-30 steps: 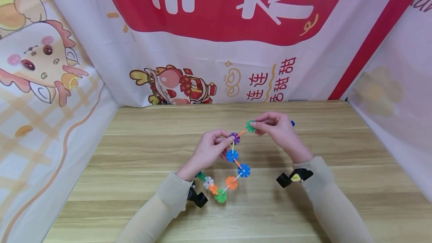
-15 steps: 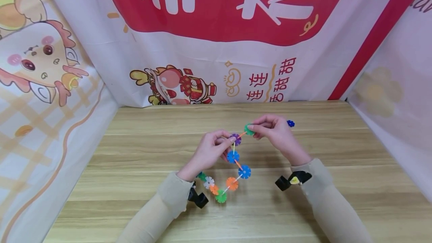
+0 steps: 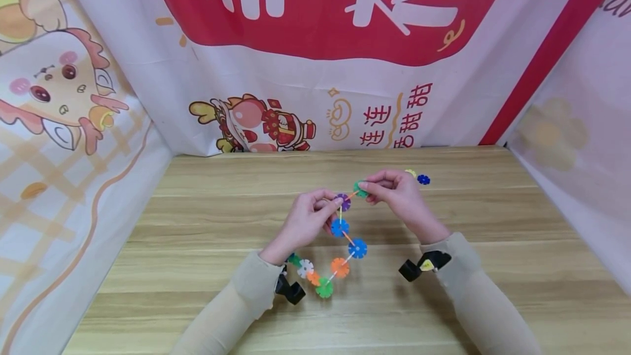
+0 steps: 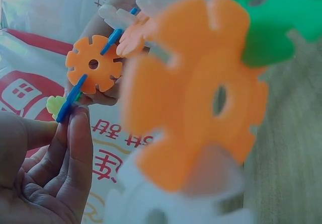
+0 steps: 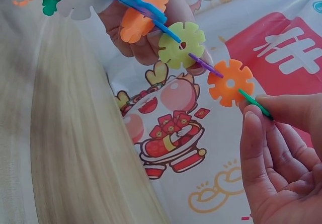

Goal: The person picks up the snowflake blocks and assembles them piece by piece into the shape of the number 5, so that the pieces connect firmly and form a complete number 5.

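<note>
Closest to me, the chain (image 3: pixel 340 267) sags to a bright green disc (image 3: pixel 323 288) low over the table (image 3: pixel 158 267); whether it touches, I can't tell. It is all flat plastic discs, notched like little cogs, a hole in each middle, slotted together so round faces alternate with thin edges. Leftward go orange, white and deeper green, until the left arm (image 3: pixel 231 303) hides the rest; rightward it climbs through orange and two blues. The left hand (image 3: pixel 307 217) has a narrow grip, pinching a purple disc (image 3: pixel 342 202). Farther off, the right hand (image 3: pixel 396 193), its grip equally narrow, pinches the sea-green disc (image 3: pixel 361 189) at the chain's end. Beyond lie a yellow disc (image 3: pixel 411 172) and a dark blue disc (image 3: pixel 423 179), then the printed cloth (image 3: pixel 315 78).
</note>
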Available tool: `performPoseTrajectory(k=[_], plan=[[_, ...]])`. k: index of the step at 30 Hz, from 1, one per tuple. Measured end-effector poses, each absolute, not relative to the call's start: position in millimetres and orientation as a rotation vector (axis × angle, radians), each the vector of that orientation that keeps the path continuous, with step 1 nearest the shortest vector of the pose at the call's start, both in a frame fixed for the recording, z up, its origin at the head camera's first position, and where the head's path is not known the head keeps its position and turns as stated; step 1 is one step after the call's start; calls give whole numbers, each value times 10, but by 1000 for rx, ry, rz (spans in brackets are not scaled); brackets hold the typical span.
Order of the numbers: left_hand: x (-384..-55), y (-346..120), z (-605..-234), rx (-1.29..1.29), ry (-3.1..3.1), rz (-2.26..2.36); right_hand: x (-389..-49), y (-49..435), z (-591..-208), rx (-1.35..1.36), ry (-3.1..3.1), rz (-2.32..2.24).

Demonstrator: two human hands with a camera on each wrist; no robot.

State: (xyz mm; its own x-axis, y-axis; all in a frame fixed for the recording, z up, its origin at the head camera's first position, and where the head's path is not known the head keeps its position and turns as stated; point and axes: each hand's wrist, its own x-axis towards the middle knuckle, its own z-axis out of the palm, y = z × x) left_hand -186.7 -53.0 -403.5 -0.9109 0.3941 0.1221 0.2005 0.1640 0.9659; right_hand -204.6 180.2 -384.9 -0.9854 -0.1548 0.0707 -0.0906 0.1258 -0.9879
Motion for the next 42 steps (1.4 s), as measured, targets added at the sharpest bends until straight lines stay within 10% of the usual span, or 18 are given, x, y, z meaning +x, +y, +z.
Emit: performPoseTrajectory(k=[42], plan=[[-2013,-447,-3899,545,2371,1986,-2121,1666,-3769,-410,2250,-2061]])
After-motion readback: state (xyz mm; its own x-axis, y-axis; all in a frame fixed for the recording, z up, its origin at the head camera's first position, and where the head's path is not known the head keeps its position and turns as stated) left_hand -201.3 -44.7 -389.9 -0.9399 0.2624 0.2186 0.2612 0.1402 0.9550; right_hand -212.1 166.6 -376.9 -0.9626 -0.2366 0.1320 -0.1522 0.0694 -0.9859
